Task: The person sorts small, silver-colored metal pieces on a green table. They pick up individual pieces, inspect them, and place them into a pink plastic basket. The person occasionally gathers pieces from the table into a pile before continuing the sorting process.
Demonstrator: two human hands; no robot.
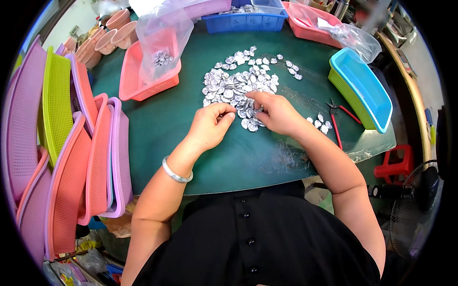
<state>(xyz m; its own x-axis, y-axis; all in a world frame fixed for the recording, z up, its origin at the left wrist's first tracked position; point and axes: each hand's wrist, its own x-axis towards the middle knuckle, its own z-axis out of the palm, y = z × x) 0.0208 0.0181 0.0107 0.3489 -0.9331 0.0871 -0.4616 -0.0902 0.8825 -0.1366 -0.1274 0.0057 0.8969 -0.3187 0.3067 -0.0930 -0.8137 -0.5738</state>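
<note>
Your right hand (276, 113) hides some silver pieces (238, 83). The blue bin (245, 19) at the top is cut off.

Heap of small metal pieces (241, 86): silvery, shiny, with crinkled faces. Beneath the heap, table top (162, 119): dark green, smooth, matt. Left of the heap, basket (143, 81): pink plastic with a fine mesh wall, holding a clear, glossy plastic bag (164, 40). Right of the heap, pliers (336, 117): dark metal jaws, red smooth handles. Near the heap's lower edge, left hand (210, 126), its wrist bearing a polished silver bangle (175, 172).
</note>
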